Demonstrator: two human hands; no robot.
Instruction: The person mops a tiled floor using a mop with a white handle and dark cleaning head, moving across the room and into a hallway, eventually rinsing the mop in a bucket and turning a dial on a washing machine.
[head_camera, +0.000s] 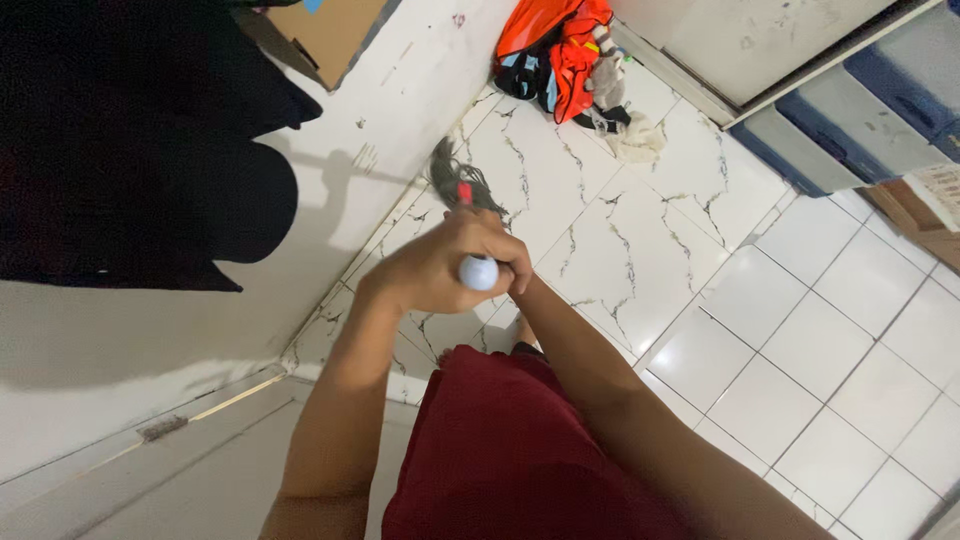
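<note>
Mop handle (478, 271), white rounded top end, enclosed by left hand (430, 270) and right hand (508, 262), both grips closed tight around it, grey mop head (452, 180) below on marbled floor (620, 250), beside white wall (400, 90).

Glossy marbled floor tiles (640, 250); smooth white plastic mop handle tip (478, 272); limp grey stringy mop head (450, 178); matt cardboard box (335, 30).

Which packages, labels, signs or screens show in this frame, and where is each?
Cardboard box: top left, against the wall, plain brown, corner only.
Storage bins: upper right under a white shelf, pale grey with blue lids.
Printed sheet: right edge, white with dark print, on a brown box.
No screens or signs.
</note>
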